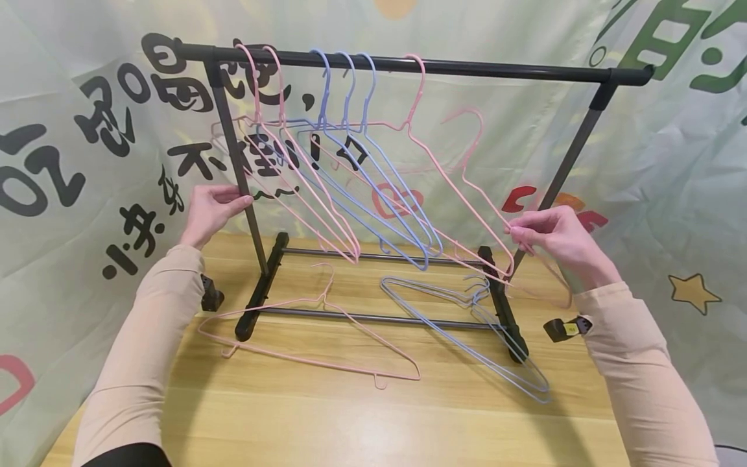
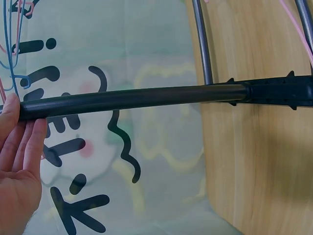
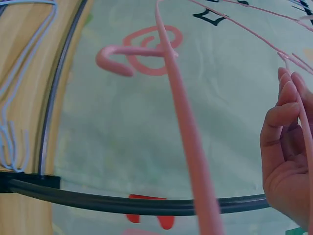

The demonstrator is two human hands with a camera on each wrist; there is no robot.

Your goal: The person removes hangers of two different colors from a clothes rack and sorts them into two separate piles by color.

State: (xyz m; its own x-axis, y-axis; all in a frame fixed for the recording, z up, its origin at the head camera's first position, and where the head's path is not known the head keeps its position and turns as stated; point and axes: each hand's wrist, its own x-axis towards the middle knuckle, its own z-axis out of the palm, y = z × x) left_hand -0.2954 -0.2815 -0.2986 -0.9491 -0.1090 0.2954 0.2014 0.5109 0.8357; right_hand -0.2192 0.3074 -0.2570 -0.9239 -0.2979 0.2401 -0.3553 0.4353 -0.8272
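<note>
My right hand (image 1: 557, 240) pinches a pink hanger (image 1: 482, 191) by its sloping side. The hanger's hook points up below the rack's top bar (image 1: 513, 68), apart from it. In the right wrist view, its pink wire (image 3: 183, 122) crosses close to the camera. My left hand (image 1: 210, 211) holds the left upright (image 1: 236, 149) of the black rack between thumb and fingers. From the bar hang two pink hangers (image 1: 282, 97) at the left, three blue hangers (image 1: 347, 97) in the middle and one pink hanger (image 1: 417, 97) farther right.
Flat on the wooden table (image 1: 350, 428) lie a pink hanger (image 1: 373, 334) at the front and some overlapping blue hangers (image 1: 449, 332) at the right. The rack's feet (image 1: 251, 318) stand on the table. A printed cloth (image 1: 671, 214) hangs behind and at the sides.
</note>
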